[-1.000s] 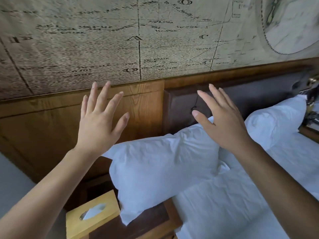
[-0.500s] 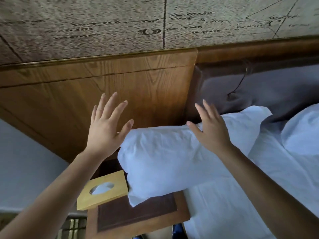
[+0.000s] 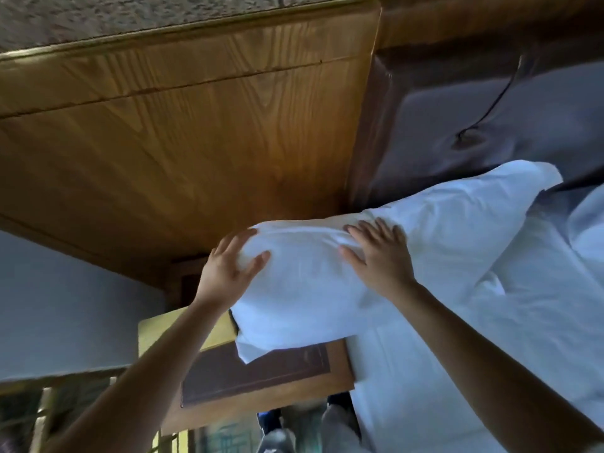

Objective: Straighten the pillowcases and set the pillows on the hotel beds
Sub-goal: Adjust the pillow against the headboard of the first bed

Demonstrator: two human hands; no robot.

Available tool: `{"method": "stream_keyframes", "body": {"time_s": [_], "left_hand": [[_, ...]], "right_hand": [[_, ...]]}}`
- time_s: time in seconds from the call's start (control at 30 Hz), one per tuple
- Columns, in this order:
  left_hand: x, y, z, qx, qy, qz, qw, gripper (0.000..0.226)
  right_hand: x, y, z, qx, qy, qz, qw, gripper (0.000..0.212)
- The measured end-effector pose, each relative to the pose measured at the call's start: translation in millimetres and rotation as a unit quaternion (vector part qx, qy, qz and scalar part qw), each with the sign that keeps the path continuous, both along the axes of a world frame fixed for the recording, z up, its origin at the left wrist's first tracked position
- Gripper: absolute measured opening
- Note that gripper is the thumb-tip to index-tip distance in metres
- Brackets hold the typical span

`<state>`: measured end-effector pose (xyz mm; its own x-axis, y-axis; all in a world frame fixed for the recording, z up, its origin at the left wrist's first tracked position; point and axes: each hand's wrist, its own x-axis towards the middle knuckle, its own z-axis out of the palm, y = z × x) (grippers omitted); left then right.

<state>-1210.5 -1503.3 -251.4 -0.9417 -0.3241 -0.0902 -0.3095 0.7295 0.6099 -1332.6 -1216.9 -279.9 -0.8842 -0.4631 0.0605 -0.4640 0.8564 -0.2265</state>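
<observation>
So you've got both hands on the pillow (image 3: 376, 256) in the middle of the frame. Your left hand (image 3: 228, 273) is cupped round its left end, thumb on the front face and fingers wrapped over the top corner, so that's a proper hold on the fabric. Your right hand (image 3: 379, 256) is laid flat on top near the middle with the fingers spread, pressing rather than gripping. My guess is the left pins the end while the right smooths the pillowcase along it.

The pillow sits at the head of the bed (image 3: 457, 354), leaning back towards the padded headboard (image 3: 490, 119) at upper right. Its long axis runs from lower left up to upper right, the far corner pointing at the headboard. The near left end hangs over the wooden nightstand (image 3: 261, 380) and partly covers the yellow tissue box (image 3: 153, 331), so it probably wants shifting right onto the mattress.
</observation>
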Motion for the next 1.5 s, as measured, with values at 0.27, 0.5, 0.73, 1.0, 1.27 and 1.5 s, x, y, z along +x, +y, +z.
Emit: {"method": "stream_keyframes", "body": {"time_s": [0.27,0.5,0.73,1.0,1.27,1.5], "left_hand": [[60.8,19.8,-15.8,0.015,0.028,-0.059,0.998,0.062],[99.0,25.2,-16.1,0.027,0.034,-0.107,0.993,0.064],[134.1,25.4,-18.0,0.064,0.046,-0.182,0.980,0.062],[148.9,53.5,-22.4,0.137,-0.016,-0.044,0.989,0.090],[119.7,71.3,-37.9,0.213,-0.041,0.060,0.974,0.092],[107.2,135.6,-49.8,0.240,-0.070,0.081,0.965,0.080]], "right_hand": [[59.1,16.5,3.5,-0.025,-0.031,-0.082,0.996,0.050],[75.1,51.8,34.6,-0.159,-0.112,-0.378,0.905,0.070],[49.6,75.1,44.1,-0.364,-0.266,-0.582,0.677,0.112],[48.0,56.5,9.6,-0.193,-0.230,-0.559,0.772,0.083],[35.5,84.9,8.5,-0.168,-0.143,-0.477,0.851,0.050],[-26.5,125.0,16.0,-0.264,-0.082,-0.438,0.855,0.043]]}}
